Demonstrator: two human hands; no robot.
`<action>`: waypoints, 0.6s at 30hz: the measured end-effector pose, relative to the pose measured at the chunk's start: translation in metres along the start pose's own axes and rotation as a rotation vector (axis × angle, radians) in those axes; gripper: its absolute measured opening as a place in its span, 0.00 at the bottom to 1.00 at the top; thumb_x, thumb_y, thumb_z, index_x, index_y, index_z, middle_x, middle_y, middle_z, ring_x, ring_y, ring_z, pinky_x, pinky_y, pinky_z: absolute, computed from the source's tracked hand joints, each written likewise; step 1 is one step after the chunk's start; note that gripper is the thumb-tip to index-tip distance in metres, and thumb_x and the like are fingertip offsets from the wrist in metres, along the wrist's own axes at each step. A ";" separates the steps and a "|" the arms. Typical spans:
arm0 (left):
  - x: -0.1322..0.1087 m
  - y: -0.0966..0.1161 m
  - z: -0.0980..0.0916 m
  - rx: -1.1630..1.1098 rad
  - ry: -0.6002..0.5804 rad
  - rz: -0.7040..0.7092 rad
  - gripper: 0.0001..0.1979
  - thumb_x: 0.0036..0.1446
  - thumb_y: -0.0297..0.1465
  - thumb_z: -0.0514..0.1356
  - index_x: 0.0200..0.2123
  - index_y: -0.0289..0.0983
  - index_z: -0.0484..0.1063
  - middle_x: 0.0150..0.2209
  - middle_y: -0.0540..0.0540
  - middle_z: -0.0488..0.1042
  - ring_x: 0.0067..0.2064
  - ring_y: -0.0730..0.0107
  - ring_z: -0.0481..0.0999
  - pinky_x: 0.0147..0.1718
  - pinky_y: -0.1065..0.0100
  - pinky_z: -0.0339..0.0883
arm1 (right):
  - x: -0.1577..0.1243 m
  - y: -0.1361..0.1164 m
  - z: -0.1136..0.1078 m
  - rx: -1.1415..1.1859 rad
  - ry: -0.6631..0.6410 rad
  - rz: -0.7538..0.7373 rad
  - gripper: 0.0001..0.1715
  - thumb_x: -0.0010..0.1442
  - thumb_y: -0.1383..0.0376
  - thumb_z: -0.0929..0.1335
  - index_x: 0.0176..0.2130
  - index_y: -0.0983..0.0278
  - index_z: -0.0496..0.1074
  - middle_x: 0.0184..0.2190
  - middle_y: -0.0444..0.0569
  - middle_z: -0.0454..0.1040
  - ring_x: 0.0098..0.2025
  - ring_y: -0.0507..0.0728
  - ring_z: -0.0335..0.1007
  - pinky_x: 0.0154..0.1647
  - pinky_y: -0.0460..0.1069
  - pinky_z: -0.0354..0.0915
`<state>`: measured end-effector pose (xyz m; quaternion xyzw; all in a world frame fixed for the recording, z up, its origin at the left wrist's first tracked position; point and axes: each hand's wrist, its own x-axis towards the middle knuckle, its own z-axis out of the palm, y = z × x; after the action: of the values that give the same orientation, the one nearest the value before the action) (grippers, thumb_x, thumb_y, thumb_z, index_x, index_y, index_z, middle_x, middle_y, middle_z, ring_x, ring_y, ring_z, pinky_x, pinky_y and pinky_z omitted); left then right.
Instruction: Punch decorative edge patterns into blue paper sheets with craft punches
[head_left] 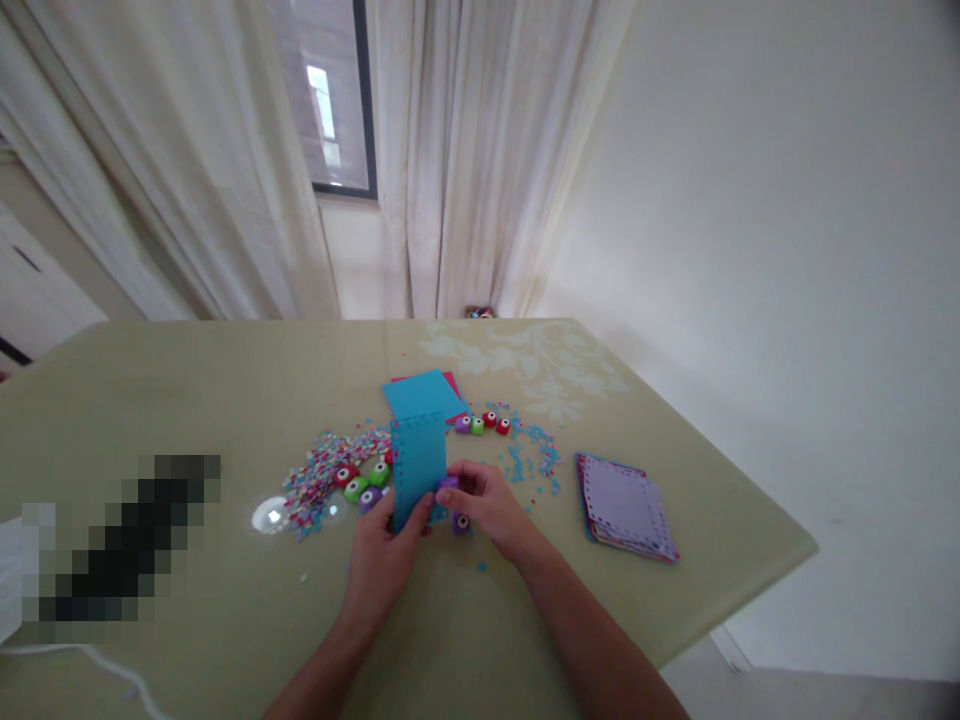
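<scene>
Near the middle of the table, my left hand point(390, 548) grips a blue paper sheet point(421, 462) by its lower part, holding it upright. Small punched marks run along the sheet's left and top edges. My right hand point(487, 502) is closed on a small purple punch point(448, 484) at the sheet's lower right edge. Another purple punch point(461, 523) with an eye-like dot sits just below that hand. Left of the sheet lie several red, green and purple punches point(356, 489), partly hidden by my left hand.
Blue and red sheets point(424, 396) lie behind my hands, near a row of punches point(477, 426). Colourful paper bits point(319, 480) spread at the left, blue bits point(525, 450) at the right. A stack of punched sheets point(626, 506) lies farther right. A white cable point(82, 650) crosses the front left.
</scene>
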<state>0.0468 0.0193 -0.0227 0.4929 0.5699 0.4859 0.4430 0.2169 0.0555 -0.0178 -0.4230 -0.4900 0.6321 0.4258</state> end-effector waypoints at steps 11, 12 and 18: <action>0.002 0.013 -0.002 0.008 0.020 -0.001 0.20 0.51 0.51 0.70 0.32 0.38 0.82 0.25 0.49 0.80 0.27 0.62 0.78 0.27 0.67 0.72 | 0.000 -0.002 0.003 0.034 -0.006 0.013 0.23 0.50 0.46 0.81 0.36 0.59 0.79 0.30 0.44 0.74 0.32 0.55 0.68 0.33 0.49 0.62; 0.002 0.013 -0.002 0.003 0.018 -0.004 0.20 0.51 0.50 0.70 0.32 0.38 0.82 0.25 0.49 0.80 0.27 0.62 0.78 0.27 0.67 0.72 | -0.001 -0.002 0.004 0.040 0.002 0.017 0.24 0.49 0.46 0.81 0.36 0.59 0.79 0.29 0.44 0.74 0.31 0.55 0.67 0.32 0.49 0.61; 0.002 0.013 -0.001 -0.025 0.013 -0.011 0.21 0.51 0.51 0.70 0.33 0.38 0.82 0.27 0.48 0.81 0.29 0.62 0.79 0.29 0.67 0.73 | -0.003 -0.001 0.009 0.059 0.087 0.041 0.24 0.46 0.48 0.83 0.33 0.61 0.78 0.27 0.43 0.73 0.27 0.53 0.64 0.26 0.47 0.58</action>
<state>0.0477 0.0217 -0.0102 0.4813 0.5693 0.4936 0.4480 0.2091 0.0508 -0.0154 -0.4473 -0.4433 0.6359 0.4461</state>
